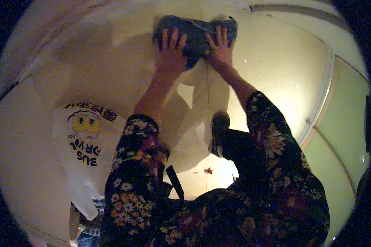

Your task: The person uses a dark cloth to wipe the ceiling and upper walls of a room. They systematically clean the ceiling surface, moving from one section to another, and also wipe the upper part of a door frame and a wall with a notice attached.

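Observation:
A dark grey-blue cloth [196, 34] lies bunched on the pale floor ahead of me. My left hand [172, 55] presses on its left part with the fingers spread. On its right part rests my right hand [221, 48], palm down and fingers apart. The cloth spans the space between both hands and shows beyond the fingertips. Neither hand is seen to close around it. What lies under the palms is hidden.
A white plastic bag [86, 139] with a cartoon face and lettering is at the left, clothing partly visible at its lower opening. Pale green panels [337, 123] line the right side. My dark shoe [219, 132] is on the floor. A small red mark [208, 170] shows near my body.

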A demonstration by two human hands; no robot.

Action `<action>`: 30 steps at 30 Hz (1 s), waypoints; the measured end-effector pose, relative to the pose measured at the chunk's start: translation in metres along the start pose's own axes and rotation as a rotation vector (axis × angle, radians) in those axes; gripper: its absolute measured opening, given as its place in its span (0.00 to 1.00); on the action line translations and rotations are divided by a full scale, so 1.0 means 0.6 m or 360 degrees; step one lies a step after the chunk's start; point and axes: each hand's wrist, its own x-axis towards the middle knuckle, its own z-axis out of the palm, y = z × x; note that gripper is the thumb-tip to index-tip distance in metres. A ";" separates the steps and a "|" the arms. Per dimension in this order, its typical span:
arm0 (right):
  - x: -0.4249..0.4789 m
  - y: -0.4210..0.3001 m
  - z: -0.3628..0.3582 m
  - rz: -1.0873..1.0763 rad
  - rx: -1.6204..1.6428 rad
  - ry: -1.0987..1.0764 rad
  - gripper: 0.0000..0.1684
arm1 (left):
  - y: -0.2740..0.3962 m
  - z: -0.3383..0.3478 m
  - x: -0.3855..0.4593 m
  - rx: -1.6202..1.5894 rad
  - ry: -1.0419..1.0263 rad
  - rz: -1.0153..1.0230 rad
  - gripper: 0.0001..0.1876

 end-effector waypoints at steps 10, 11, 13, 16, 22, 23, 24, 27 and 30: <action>-0.198 -0.165 -0.017 -0.0374 0.0475 -0.0069 0.21 | 0.013 -0.044 -0.267 0.0166 -0.0360 -0.0312 0.43; -0.202 -0.145 -0.024 -0.0429 0.0481 -0.0053 0.21 | 0.017 -0.024 -0.288 0.0197 -0.0408 -0.0407 0.43; -0.201 -0.107 -0.030 -0.0522 0.0481 -0.0045 0.20 | 0.021 0.014 -0.311 0.0143 -0.0365 -0.0475 0.43; -0.195 -0.058 -0.022 -0.0505 0.0583 0.0009 0.20 | 0.034 0.059 -0.295 0.0173 -0.0368 -0.0509 0.39; -0.273 0.078 0.002 0.0196 0.0429 0.0019 0.22 | 0.214 0.116 -0.153 0.0096 -0.0210 -0.0038 0.31; -0.296 0.106 0.004 0.0380 0.0436 0.0074 0.23 | 0.258 0.123 -0.133 0.0117 -0.0126 0.0143 0.28; -0.320 0.131 0.002 0.0585 0.0434 0.0114 0.24 | 0.300 0.129 -0.112 0.0168 -0.0052 0.0323 0.25; -0.369 0.153 -0.003 0.1215 0.0532 0.0126 0.24 | 0.384 0.123 -0.089 -0.0102 -0.0185 0.0575 0.19; -0.391 0.120 -0.017 0.1550 0.0817 0.0213 0.25 | 0.404 0.093 -0.100 -0.0534 -0.0407 0.0742 0.18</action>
